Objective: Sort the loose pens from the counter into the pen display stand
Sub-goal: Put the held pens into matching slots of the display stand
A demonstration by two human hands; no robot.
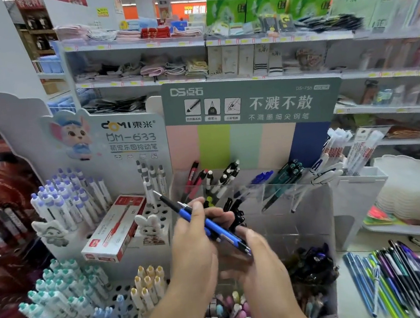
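In front of the clear pen display stand [276,203]: left hand [193,243] gripping blue pens [206,223], thumb curling over the barrels, tips pointing up-left. Right hand [259,259] sitting just beside and below, blurred; fingers touching the lower pen ends, grip closure impossible to tell. Lying on the desk [355,299] at lower right: loose pens [405,274], heaped, well apart from both hands. Standing in the stand's upper compartments: red, black, blue and green pens, leaning.
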